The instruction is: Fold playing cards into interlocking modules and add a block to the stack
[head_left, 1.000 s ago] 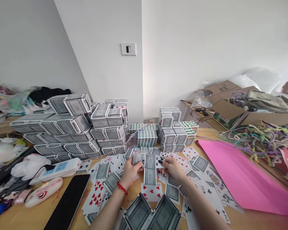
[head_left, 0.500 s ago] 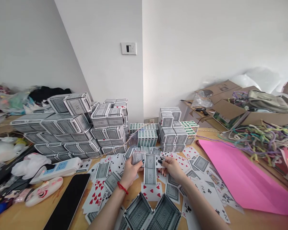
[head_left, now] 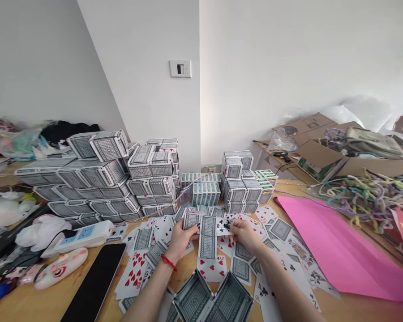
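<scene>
My left hand (head_left: 178,239) grips a green-backed playing card (head_left: 191,220) by its edge, and that card joins a second green-backed card (head_left: 207,237) hanging down between my hands. My right hand (head_left: 243,234) pinches a face-up card with black pips (head_left: 223,225) on the right side of the same piece. Both hands hover just above a spread of loose cards (head_left: 139,264) lying face up and face down on the wooden table (head_left: 36,304). Two folded card boxes (head_left: 213,301) sit at the near edge, between my forearms.
Stacks of card cubes (head_left: 100,179) and card packs (head_left: 206,191) stand behind the hands. A dark tablet (head_left: 96,281), a power strip (head_left: 83,235) and soft toys lie to the left. A pink paper sheet (head_left: 336,250), tangled cords (head_left: 366,192) and cardboard boxes (head_left: 325,152) fill the right.
Both hands and the joined cards have stayed almost in place; the right fingers have shifted slightly on the face-up card.
</scene>
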Motion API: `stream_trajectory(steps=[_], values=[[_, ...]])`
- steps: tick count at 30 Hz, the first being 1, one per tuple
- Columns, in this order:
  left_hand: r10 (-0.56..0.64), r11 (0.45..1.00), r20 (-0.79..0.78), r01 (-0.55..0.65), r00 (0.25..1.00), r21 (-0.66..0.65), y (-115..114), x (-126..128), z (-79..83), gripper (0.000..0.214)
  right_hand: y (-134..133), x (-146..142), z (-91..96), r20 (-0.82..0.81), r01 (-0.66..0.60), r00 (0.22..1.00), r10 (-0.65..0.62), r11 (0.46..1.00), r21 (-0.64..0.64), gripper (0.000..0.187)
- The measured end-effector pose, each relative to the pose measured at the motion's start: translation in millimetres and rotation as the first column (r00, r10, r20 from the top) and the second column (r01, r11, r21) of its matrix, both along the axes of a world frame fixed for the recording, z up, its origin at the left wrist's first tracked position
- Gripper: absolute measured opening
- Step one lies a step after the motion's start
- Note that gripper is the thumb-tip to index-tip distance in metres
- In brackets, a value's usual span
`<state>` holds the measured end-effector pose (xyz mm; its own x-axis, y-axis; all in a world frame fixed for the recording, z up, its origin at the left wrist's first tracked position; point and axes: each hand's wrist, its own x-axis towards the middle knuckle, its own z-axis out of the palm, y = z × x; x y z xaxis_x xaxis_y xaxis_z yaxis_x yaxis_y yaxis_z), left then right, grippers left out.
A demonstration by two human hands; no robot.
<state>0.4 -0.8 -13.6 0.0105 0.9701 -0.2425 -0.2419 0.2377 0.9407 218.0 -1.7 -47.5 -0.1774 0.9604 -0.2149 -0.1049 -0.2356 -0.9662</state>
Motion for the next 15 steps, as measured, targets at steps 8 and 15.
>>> stream_trajectory(steps=[8,15], values=[[-0.028,0.999,0.024,0.029,0.999,-0.023,-0.7,3.6,-1.0,0.033,-3.6,-8.4,5.1,0.013,-0.049,0.999,0.048,0.998,0.038,0.037],[-0.008,1.000,-0.012,0.008,1.000,-0.013,-2.7,5.5,3.7,0.030,-5.0,-11.2,5.3,0.054,-0.074,0.996,0.073,0.997,0.027,0.039]])
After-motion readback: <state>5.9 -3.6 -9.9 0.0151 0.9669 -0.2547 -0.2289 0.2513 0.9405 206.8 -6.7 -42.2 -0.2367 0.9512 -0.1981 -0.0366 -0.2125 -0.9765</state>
